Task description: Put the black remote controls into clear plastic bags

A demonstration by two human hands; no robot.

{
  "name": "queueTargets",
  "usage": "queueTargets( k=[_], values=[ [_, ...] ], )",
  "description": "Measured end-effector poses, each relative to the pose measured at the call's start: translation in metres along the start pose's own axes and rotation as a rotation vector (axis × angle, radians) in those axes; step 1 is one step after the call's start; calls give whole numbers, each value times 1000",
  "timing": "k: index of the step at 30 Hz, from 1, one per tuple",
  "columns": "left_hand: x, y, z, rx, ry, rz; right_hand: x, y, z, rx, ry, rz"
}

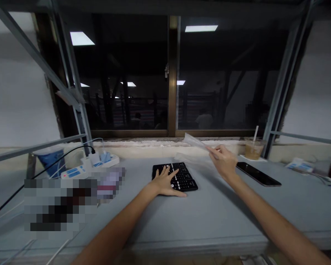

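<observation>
Several black remote controls [185,176] lie side by side on the grey-blue table [209,228], in front of the window ledge. My left hand [165,182] rests on them with its fingers spread, covering part of their buttons; the thumb points right along their near edge. To the right and higher, my right hand [223,160] pinches a clear plastic bag [194,140] between thumb and fingers. The bag's upper part sticks up to the left of the hand. Another thin clear plastic piece [186,158] shows behind the remotes, and I cannot tell whether it is joined to the bag.
A dark phone [258,174] lies right of my right hand, with an iced drink cup [253,148] behind it. At left are a white power strip [88,167] with plugs and cables, a blue bin [51,162] and blurred items. Metal frame posts [285,73] flank the window.
</observation>
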State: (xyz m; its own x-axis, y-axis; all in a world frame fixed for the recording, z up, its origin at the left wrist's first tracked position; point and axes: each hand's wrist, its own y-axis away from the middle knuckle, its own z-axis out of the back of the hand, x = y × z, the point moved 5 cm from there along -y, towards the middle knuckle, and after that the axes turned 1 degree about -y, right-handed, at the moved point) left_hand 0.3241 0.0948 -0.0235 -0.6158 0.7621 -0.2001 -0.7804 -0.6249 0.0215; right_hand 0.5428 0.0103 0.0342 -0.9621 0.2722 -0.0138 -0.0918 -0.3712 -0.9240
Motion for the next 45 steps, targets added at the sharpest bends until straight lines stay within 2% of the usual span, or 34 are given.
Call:
queueTargets(
  k=[4, 5, 7, 9, 14, 20, 27, 33, 36, 38, 40, 42, 45],
  values=[
    [-1, -1, 0, -13, -23, 0, 21, 20, -41, 602, 33, 77],
    [-1, -1, 0, -14, -25, -3, 23, 27, -49, 710, 31, 72],
    [-2, -1, 0, -16, -27, -5, 23, 36, -60, 828, -7, 27],
    [-3, -1, -1, -14, -30, 13, 19, 40, -64, 869, -70, -13],
    [2, -7, -3, -25, -54, 159, 14, 41, -65, 900, -152, 7],
    [24, -12, 1, -139, -94, 383, 11, 45, -72, 890, -195, 14],
    [61, -15, 12, -168, -122, 533, 14, 41, -69, 718, -216, -5],
    [93, -18, 18, -229, -90, 602, 12, 30, -50, 632, -152, -156],
    [105, -17, 20, -261, -76, 577, 16, 17, -36, 483, -322, -202],
    [108, -17, 23, -311, -94, 499, 22, 11, -27, 368, -524, -220],
    [105, -16, 26, -389, -151, 384, 35, 10, -21, 313, -708, -184],
    [99, -14, 29, -465, -212, 281, 57, 15, -18, 406, -826, -46],
    [92, -14, 31, -524, -253, 200, 95, 35, -18, 711, -922, 242]
  ],
)
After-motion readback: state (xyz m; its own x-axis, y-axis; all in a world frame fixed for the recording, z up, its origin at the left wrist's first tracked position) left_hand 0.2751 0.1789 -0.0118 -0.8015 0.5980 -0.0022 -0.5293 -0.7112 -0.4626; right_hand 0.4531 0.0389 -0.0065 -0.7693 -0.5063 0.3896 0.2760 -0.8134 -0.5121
